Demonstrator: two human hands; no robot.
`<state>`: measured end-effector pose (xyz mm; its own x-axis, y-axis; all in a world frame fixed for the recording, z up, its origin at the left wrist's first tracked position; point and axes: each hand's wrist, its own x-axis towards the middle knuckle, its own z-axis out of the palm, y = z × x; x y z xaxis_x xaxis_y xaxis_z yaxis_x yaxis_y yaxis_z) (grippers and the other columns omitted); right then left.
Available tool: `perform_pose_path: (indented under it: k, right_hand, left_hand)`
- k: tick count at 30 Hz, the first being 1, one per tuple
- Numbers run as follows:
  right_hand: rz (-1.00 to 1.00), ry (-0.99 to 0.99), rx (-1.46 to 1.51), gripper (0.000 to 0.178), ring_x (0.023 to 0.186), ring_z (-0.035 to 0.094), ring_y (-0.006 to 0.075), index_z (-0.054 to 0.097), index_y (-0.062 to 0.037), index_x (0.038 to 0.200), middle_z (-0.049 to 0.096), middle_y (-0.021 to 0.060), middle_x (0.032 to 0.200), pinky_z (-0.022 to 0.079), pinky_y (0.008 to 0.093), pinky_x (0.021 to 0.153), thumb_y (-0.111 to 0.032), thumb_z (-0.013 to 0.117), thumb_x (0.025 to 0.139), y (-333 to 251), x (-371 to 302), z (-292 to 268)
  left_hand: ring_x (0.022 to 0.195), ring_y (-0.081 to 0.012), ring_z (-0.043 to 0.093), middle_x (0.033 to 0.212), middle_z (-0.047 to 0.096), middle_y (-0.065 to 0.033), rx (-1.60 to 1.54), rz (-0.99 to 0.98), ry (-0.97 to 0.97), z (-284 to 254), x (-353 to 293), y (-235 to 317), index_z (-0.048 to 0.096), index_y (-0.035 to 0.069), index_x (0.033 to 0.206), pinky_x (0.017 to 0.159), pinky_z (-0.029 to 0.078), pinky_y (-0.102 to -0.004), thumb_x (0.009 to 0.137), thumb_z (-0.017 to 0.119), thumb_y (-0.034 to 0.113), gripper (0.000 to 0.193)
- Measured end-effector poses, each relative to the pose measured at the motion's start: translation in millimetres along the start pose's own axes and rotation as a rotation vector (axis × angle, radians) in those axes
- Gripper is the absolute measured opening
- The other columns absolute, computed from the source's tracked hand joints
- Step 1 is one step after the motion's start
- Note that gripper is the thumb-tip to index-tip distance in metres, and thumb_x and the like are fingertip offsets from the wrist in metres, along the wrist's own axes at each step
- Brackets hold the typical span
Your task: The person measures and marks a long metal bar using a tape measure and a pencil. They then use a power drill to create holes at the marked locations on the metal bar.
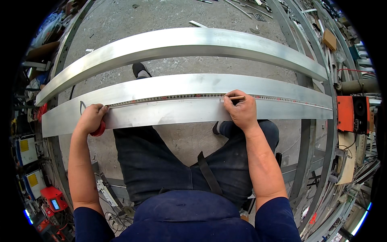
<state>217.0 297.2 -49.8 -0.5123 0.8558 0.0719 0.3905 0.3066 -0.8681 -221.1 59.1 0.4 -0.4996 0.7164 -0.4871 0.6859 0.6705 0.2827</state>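
A wide silver metal bar [173,113] lies crosswise in front of me. Along its top face stretches the blade of a tape measure [185,96], reaching to the bar's right end. My left hand [92,117] is closed around the red tape measure case at the left, mostly hidden under the fingers; a dark cord loop shows beside it. Right of the middle, my right hand [242,108] pinches a thin brown pencil [235,98]. Its tip is at the tape's edge, on the bar's surface.
A second silver bar [193,40] lies parallel beyond the first. Grey metal rails [318,44] support both at the sides. An orange-and-black box [352,114] stands at the right. A red device with a small screen [54,199] is at lower left. Metal offcuts [197,24] lie on the concrete floor.
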Motion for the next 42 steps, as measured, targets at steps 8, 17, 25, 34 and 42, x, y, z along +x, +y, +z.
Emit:
perform_pose_path:
  k: [8, 17, 25, 34, 42]
  right_hand:
    - [0.001, 0.032, 0.032, 0.017, 0.062, 0.065, 0.0139, 0.074, 0.0020, 0.087, 0.071, 0.0097, 0.070, 0.052, 0.0295, 0.061, -0.015, 0.073, 0.090, -1, -1, 3]
    - [0.173, 0.037, 0.350, 0.015, 0.066, 0.065, 0.0109, 0.074, 0.0013, 0.095, 0.073, 0.0057, 0.078, 0.052, 0.0260, 0.062, -0.014, 0.070, 0.093, 11, 0, -5]
    - [0.245, 0.035, 0.612, 0.013, 0.067, 0.065, 0.0104, 0.071, -0.0008, 0.100, 0.073, 0.0069, 0.082, 0.050, 0.0229, 0.059, -0.013, 0.070, 0.096, 12, 7, -10]
    - [0.174, -0.025, 0.453, 0.015, 0.072, 0.066, 0.0122, 0.071, 0.0005, 0.106, 0.070, 0.0063, 0.084, 0.050, 0.0240, 0.062, -0.012, 0.070, 0.099, -6, -2, -3]
    - [0.129, -0.233, 0.431, 0.018, 0.078, 0.067, 0.0120, 0.071, 0.0018, 0.108, 0.072, 0.0069, 0.089, 0.054, 0.0264, 0.070, -0.011, 0.071, 0.096, -89, -13, 83]
  left_hand:
    - [0.078, -0.0358, 0.069, 0.085, 0.072, -0.0249, 0.006, -0.006, 0.001, -2, -2, 5, 0.071, -0.010, 0.104, 0.080, 0.053, -0.0435, 0.106, 0.057, 0.029, 0.042]
    - [0.077, -0.0347, 0.069, 0.084, 0.072, -0.0242, 0.010, 0.012, 0.005, -1, -1, 4, 0.072, -0.010, 0.103, 0.079, 0.053, -0.0427, 0.106, 0.056, 0.028, 0.042]
    - [0.079, -0.0373, 0.069, 0.087, 0.073, -0.0229, 0.046, -0.053, -0.004, -5, -8, 4, 0.073, -0.007, 0.102, 0.080, 0.053, -0.0451, 0.106, 0.056, 0.031, 0.042]
    - [0.089, -0.0411, 0.071, 0.098, 0.074, -0.0266, 0.121, -0.001, -0.026, -12, -5, 2, 0.075, -0.004, 0.108, 0.086, 0.055, -0.0463, 0.105, 0.057, 0.034, 0.042]
    - [0.093, -0.0427, 0.071, 0.099, 0.074, -0.0264, 0.128, 0.018, -0.028, -13, -6, -2, 0.076, -0.002, 0.106, 0.089, 0.055, -0.0478, 0.103, 0.057, 0.036, 0.043]
